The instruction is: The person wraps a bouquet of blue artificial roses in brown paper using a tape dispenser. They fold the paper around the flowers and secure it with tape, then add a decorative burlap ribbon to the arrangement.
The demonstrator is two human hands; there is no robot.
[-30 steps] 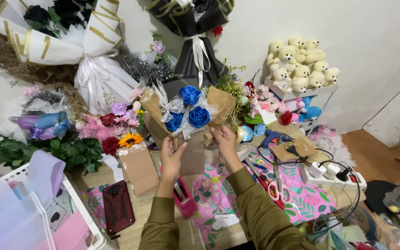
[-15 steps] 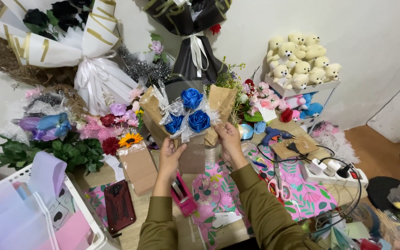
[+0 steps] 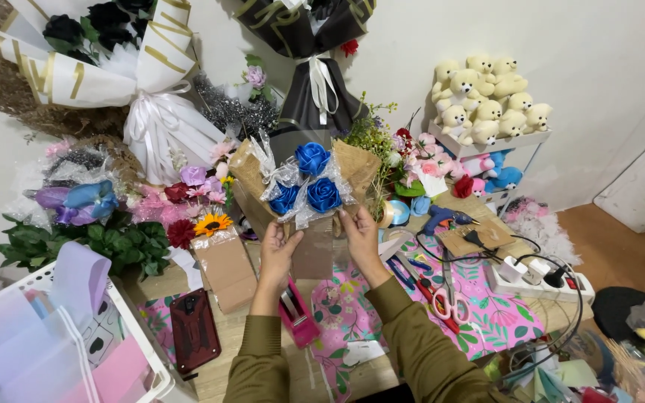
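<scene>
bouquet [image 3: 309, 186] of three blue roses in brown paper stands upright above the counter [image 3: 367, 366], its long axis vertical, left hand [image 3: 278, 254] and right hand [image 3: 358, 233] each pinching a lower side of the wrap, equally near.

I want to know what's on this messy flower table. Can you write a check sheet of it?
Surface: wooden table, partly under a pink floral cloth.
Job's things: small bouquet of three blue roses in brown paper and clear wrap, held upright.
Clutter: scissors, blue glue gun, pink tape dispenser, dark red phone, white basket.
Hands: left hand and right hand grip the bouquet's base from either side.
Cables: black and white cords at a power strip.
Surroundings: big bouquets on the wall, cream teddy bears on a rack.
</scene>
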